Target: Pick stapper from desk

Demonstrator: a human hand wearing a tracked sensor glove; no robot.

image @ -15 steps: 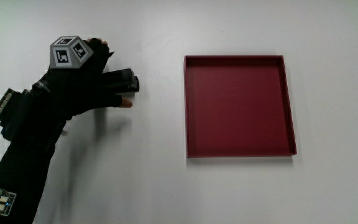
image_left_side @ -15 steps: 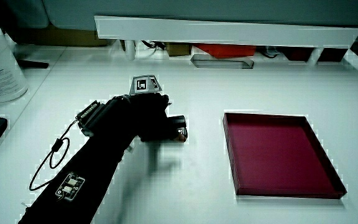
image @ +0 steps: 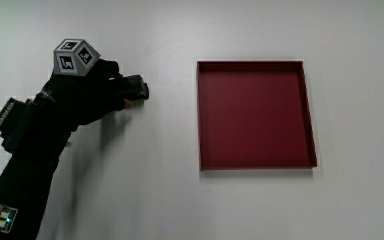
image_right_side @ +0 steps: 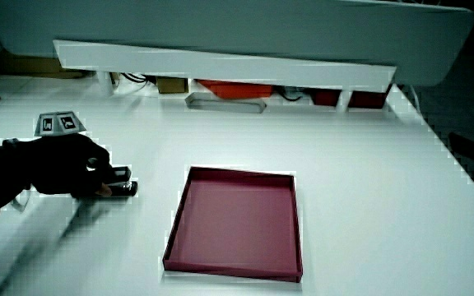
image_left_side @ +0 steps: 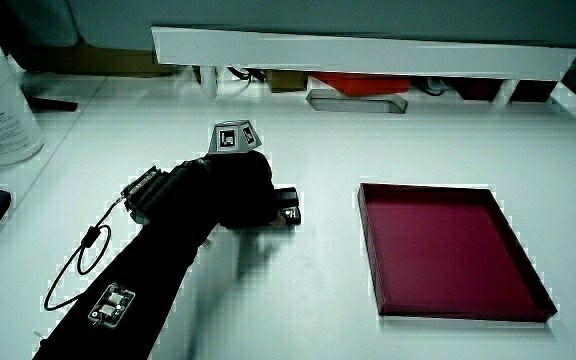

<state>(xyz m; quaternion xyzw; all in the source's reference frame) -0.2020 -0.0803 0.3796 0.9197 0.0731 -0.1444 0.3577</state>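
Your grip (image: 95,90) is curled around the stapler (image: 136,89), hiding most of it. Only its black end shows, beside the red tray (image: 256,162) on the desk (image: 159,193).

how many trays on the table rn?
1. A dark red square tray, empty, lies flat on the white table, apart from the hand closed around the black stapler. Nothing else tray-like shows in either side view.
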